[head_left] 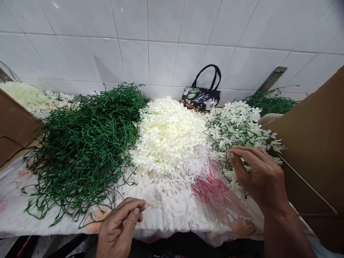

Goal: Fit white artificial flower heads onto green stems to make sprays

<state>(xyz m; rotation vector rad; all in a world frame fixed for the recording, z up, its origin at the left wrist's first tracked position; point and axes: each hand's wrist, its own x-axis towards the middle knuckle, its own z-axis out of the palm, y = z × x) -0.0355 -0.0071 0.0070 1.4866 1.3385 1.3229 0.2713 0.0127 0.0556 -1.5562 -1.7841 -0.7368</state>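
A big tangle of green plastic stems [86, 147] lies on the left of the table. A heap of loose cream artificial flowers [169, 139] sits in the middle, with white stamen pieces [193, 168] at its front. Finished sprigs of white flowers on green stems [239, 125] are piled on the right. My left hand [120, 225] hovers at the table's front edge, fingers pinched together; what they hold is too small to see. My right hand [258, 175] rests by the finished sprigs, fingers curled and pressed together over a thin stem.
A floral cloth [188, 211] covers the table. A black flowered handbag [201, 96] stands against the white tiled wall. Brown cardboard boxes flank both sides [314, 143] [13, 125]. More cream flowers [32, 96] and green stems [271, 102] lie at the back.
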